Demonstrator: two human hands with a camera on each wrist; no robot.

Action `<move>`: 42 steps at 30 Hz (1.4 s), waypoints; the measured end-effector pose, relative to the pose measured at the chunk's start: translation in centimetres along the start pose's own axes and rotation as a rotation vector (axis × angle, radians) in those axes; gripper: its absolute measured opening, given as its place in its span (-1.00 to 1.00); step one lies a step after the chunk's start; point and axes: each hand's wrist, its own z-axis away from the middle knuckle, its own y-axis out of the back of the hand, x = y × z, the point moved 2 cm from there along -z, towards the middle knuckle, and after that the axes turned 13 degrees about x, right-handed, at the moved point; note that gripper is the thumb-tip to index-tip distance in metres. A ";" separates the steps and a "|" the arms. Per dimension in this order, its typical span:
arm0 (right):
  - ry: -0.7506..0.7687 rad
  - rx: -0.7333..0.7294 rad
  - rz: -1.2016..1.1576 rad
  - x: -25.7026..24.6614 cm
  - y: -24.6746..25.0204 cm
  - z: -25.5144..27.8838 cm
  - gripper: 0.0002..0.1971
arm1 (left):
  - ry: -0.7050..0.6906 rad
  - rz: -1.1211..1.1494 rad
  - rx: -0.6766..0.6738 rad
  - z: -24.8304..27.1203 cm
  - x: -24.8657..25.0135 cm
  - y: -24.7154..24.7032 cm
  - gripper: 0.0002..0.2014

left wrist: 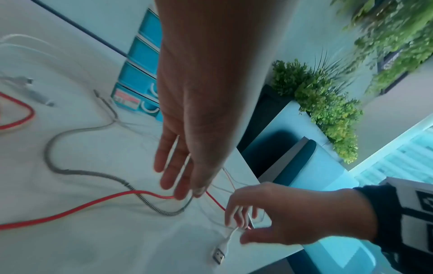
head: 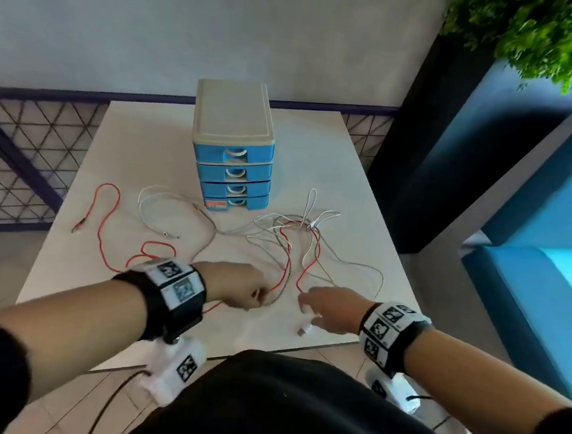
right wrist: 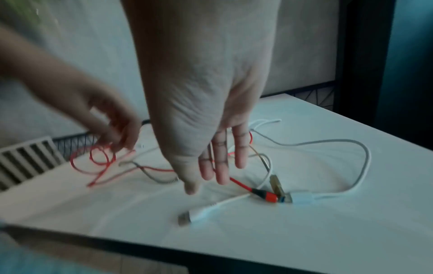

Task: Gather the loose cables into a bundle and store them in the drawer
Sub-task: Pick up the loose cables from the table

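Red [head: 104, 221], white [head: 156, 198] and braided grey [head: 287, 269] cables lie tangled and spread over the white table [head: 146, 135], in front of a small blue drawer unit [head: 231, 149] with a beige top and all drawers closed. My left hand [head: 253, 293] reaches down at the table's near middle, and its thumb and fingertips [left wrist: 180, 194] pinch the red cable [left wrist: 70, 209] next to the braided one [left wrist: 53, 166]. My right hand [head: 318, 311] hovers with spread, relaxed fingers [right wrist: 222, 178] just over a white USB plug [right wrist: 187, 217], holding nothing. A red plug [right wrist: 267, 195] lies beside it.
The table's near edge [head: 266, 350] runs just under my wrists. A dark mesh railing [head: 24, 145] stands at the left and back. At the right are a black planter with green plants [head: 553, 32] and blue seats [head: 552, 240].
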 end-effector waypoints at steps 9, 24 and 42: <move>0.181 0.079 0.225 -0.7 -2.8 0.0 -0.75 | -0.110 -0.095 0.079 -7.0 1.8 -1.3 -0.63; -0.324 0.798 -0.835 3.7 6.6 -4.4 -0.80 | 0.112 0.479 0.454 -8.2 -1.3 2.3 -0.85; -0.338 0.609 -1.843 -0.4 15.9 -9.7 -0.70 | 0.248 0.948 0.788 -3.3 -3.4 9.9 -0.89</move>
